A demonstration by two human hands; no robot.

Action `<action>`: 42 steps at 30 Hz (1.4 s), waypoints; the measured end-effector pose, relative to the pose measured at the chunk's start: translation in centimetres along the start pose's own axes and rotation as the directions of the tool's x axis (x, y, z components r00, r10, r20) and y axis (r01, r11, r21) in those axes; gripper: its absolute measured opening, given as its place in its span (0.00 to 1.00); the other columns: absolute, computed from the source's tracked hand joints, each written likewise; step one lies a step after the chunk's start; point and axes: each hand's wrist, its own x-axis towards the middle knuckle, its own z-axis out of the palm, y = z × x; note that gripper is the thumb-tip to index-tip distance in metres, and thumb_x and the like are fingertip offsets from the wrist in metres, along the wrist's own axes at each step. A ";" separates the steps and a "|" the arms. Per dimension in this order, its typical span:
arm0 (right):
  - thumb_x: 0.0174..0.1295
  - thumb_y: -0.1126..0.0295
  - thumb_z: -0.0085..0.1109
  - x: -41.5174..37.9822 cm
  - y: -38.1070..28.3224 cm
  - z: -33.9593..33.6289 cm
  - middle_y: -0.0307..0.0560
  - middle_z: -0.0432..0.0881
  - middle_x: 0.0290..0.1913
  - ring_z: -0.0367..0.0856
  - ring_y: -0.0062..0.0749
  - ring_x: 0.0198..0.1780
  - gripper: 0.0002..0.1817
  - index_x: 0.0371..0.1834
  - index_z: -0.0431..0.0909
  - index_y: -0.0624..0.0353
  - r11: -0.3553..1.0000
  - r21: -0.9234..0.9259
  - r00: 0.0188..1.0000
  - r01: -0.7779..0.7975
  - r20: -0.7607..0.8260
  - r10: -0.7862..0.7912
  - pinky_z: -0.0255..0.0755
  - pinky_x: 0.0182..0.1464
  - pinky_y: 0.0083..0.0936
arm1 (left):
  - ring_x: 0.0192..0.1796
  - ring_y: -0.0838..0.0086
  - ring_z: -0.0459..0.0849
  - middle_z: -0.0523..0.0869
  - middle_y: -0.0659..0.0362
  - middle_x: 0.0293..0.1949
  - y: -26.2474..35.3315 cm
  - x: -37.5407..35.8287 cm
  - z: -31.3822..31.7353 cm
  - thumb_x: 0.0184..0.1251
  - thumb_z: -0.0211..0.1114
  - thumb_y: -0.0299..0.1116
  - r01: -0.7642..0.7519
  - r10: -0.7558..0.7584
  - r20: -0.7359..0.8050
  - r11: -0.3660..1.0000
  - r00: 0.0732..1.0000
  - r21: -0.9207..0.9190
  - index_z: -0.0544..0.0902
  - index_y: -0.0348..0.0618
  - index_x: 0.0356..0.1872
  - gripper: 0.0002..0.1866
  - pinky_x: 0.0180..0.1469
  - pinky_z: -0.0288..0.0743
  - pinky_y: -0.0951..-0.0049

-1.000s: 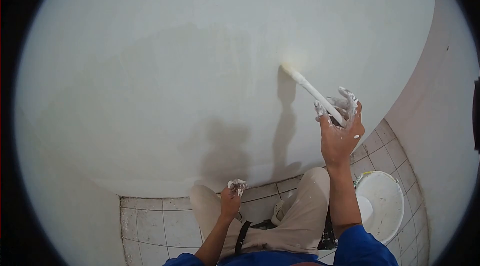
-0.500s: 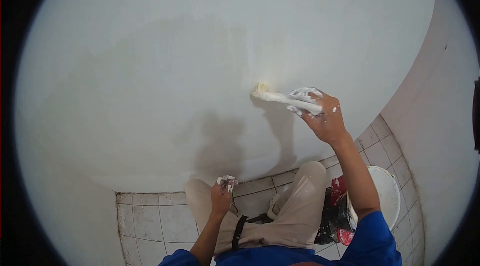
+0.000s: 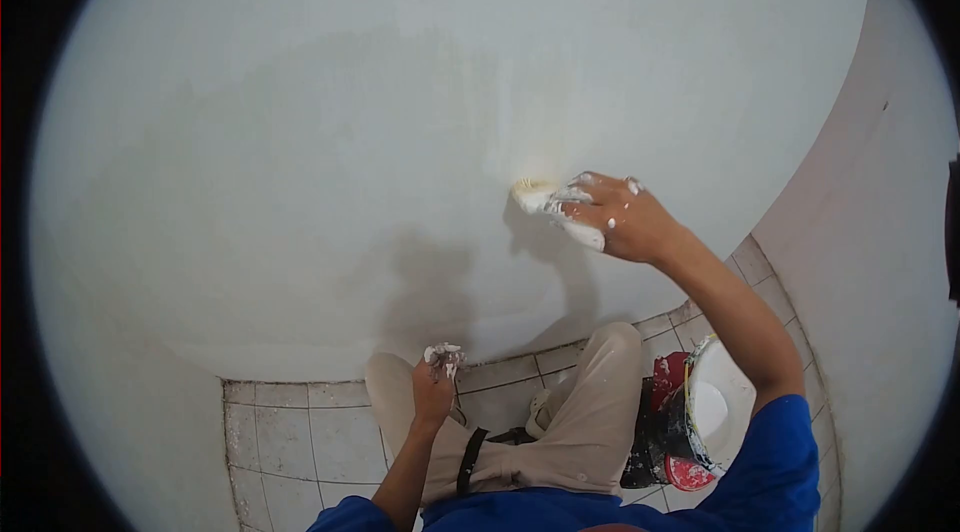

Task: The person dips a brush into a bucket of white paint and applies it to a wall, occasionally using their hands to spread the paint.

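In my right hand is a paintbrush, its pale bristles against the white wall. White paint coats the fingers, and the handle shows partly below the palm. My left hand is near my left knee, its paint-smeared fingers curled in; whether they hold anything is hidden. A darker, damp-looking patch spreads over the wall to the left of the brush, along with my shadow.
At my right side stands a dark, paint-spattered bucket with white paint in it, partly behind my right arm. Something red is beside it. Grey floor tiles meet the wall below. Another wall rises on the right.
The brush has moved slightly down the wall, and my right wrist has turned so the handle slopes down to the right. My left hand has stayed near the knee.
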 end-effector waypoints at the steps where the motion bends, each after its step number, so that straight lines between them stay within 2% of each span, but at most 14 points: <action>1: 0.47 0.69 0.67 0.0 0.3 -0.9 0.42 0.79 0.47 0.75 0.36 0.53 0.20 0.46 0.77 0.48 0.999 -0.043 0.998 0.017 -0.060 -0.020 0.76 0.42 0.40 | 0.43 0.73 0.80 0.82 0.56 0.38 -0.2 0.0 0.1 0.60 0.47 0.14 -0.011 0.010 -0.013 1.000 1.000 -0.011 0.76 0.32 0.43 0.12 0.50 0.72 0.75; 6: 0.49 0.67 0.64 3.3 0.9 -6.5 0.37 0.79 0.50 0.77 0.35 0.52 0.19 0.47 0.78 0.47 0.989 -0.078 0.847 0.126 -0.510 -0.148 0.74 0.42 0.42 | 0.42 0.75 0.80 0.83 0.56 0.38 -0.9 -0.1 0.5 0.62 0.49 0.16 -0.069 0.067 -0.053 0.997 0.996 -0.033 0.77 0.31 0.42 0.10 0.48 0.72 0.76; 9: 0.48 0.68 0.64 4.7 -1.1 -6.2 0.36 0.79 0.51 0.77 0.35 0.52 0.19 0.47 0.79 0.48 0.967 -0.243 0.792 0.075 -0.575 -0.207 0.74 0.42 0.40 | 0.42 0.75 0.80 0.83 0.56 0.38 -0.5 -0.1 0.4 0.61 0.49 0.16 -0.093 0.091 -0.059 0.995 0.994 -0.035 0.77 0.31 0.41 0.11 0.48 0.71 0.76; 12: 0.49 0.69 0.60 2.7 -2.4 1.4 0.43 0.78 0.53 0.76 0.43 0.56 0.18 0.47 0.79 0.53 0.931 -0.346 0.868 0.113 -0.422 -0.262 0.75 0.50 0.39 | 0.42 0.75 0.80 0.83 0.56 0.38 -0.9 -0.1 0.0 0.59 0.49 0.15 -0.103 0.102 -0.052 0.995 0.993 -0.006 0.77 0.31 0.41 0.11 0.48 0.71 0.76; 17: 0.56 0.68 0.56 -0.6 -5.2 2.4 0.49 0.78 0.50 0.76 0.43 0.55 0.14 0.46 0.78 0.55 0.993 0.121 1.000 -0.004 0.000 0.004 0.76 0.51 0.38 | 0.44 0.69 0.80 0.79 0.55 0.37 -0.5 0.0 0.0 0.55 0.42 0.09 -0.146 0.146 -0.002 0.989 0.989 0.022 0.75 0.31 0.42 0.17 0.54 0.71 0.70; 18: 0.57 0.67 0.57 -0.2 -4.1 2.4 0.50 0.80 0.46 0.78 0.45 0.49 0.12 0.44 0.78 0.57 0.988 0.096 0.977 0.125 -0.183 -0.106 0.77 0.45 0.40 | 0.44 0.69 0.80 0.79 0.55 0.37 0.0 -0.2 0.2 0.55 0.42 0.09 -0.131 0.132 -0.006 0.990 0.991 0.047 0.75 0.31 0.42 0.17 0.54 0.71 0.69; 21: 0.54 0.69 0.61 2.4 -0.8 -2.5 0.49 0.81 0.41 0.80 0.46 0.41 0.12 0.42 0.79 0.57 0.989 0.140 0.961 -0.055 -0.262 0.091 0.76 0.40 0.41 | 0.44 0.70 0.80 0.80 0.55 0.37 0.4 -0.1 0.4 0.56 0.45 0.11 -0.127 0.129 -0.017 0.990 0.992 0.060 0.75 0.31 0.41 0.15 0.53 0.72 0.71; 27: 0.43 0.78 0.66 4.7 -2.4 -8.7 0.46 0.81 0.32 0.79 0.42 0.31 0.11 0.34 0.81 0.58 0.985 -0.154 0.685 0.079 -0.709 -0.166 0.75 0.33 0.34 | 0.42 0.70 0.80 0.79 0.56 0.35 0.3 0.1 0.5 0.57 0.41 0.11 -0.136 0.137 -0.017 0.991 0.990 0.018 0.76 0.31 0.41 0.16 0.53 0.72 0.69; 30: 0.46 0.67 0.63 3.8 -3.1 -1.6 0.49 0.78 0.48 0.78 0.43 0.49 0.18 0.44 0.79 0.56 0.865 -0.469 0.838 0.178 -0.388 -0.383 0.76 0.44 0.36 | 0.41 0.70 0.81 0.79 0.56 0.35 0.9 0.3 0.0 0.57 0.41 0.11 -0.157 0.156 0.015 0.982 0.988 0.106 0.75 0.32 0.42 0.17 0.52 0.72 0.70; 31: 0.56 0.69 0.53 2.6 -3.0 3.2 0.49 0.75 0.54 0.73 0.47 0.58 0.17 0.50 0.77 0.53 0.881 -0.414 0.880 0.230 -0.299 -0.370 0.76 0.48 0.40 | 0.41 0.70 0.80 0.79 0.56 0.35 0.7 0.3 -0.1 0.57 0.41 0.11 -0.163 0.162 0.019 0.981 0.987 0.102 0.75 0.32 0.43 0.17 0.52 0.73 0.70; 35: 0.56 0.68 0.55 2.0 -5.8 3.8 0.51 0.77 0.50 0.75 0.46 0.53 0.15 0.48 0.77 0.53 0.962 0.270 0.994 0.043 0.082 -0.067 0.75 0.48 0.41 | 0.41 0.70 0.80 0.79 0.56 0.35 1.3 0.1 0.2 0.57 0.41 0.11 -0.133 0.134 -0.006 0.987 0.991 0.088 0.76 0.33 0.43 0.18 0.51 0.72 0.71; 38: 0.52 0.68 0.58 4.4 -1.8 -0.2 0.50 0.78 0.46 0.75 0.46 0.48 0.15 0.45 0.76 0.55 0.989 0.090 0.980 0.114 -0.176 -0.097 0.73 0.45 0.41 | 0.42 0.71 0.80 0.80 0.56 0.36 0.9 0.1 0.2 0.57 0.40 0.11 -0.107 0.107 0.000 0.993 0.994 0.050 0.76 0.33 0.43 0.18 0.52 0.72 0.71; 40: 0.48 0.72 0.61 5.1 -1.4 -4.9 0.50 0.79 0.39 0.77 0.48 0.42 0.15 0.42 0.77 0.57 0.979 -0.135 0.803 0.154 -0.560 -0.204 0.72 0.45 0.41 | 0.42 0.74 0.81 0.82 0.56 0.36 -0.4 0.3 0.0 0.61 0.50 0.16 -0.118 0.118 -0.014 0.993 0.993 0.004 0.77 0.32 0.41 0.10 0.50 0.73 0.74; 42: 0.44 0.72 0.65 5.3 -1.5 -8.3 0.50 0.80 0.38 0.78 0.49 0.40 0.17 0.41 0.78 0.58 0.989 -0.099 0.762 0.112 -0.630 -0.150 0.73 0.44 0.40 | 0.43 0.74 0.81 0.82 0.56 0.37 -0.6 0.5 0.2 0.61 0.50 0.16 -0.110 0.110 -0.013 0.994 0.994 0.010 0.77 0.32 0.41 0.10 0.50 0.72 0.74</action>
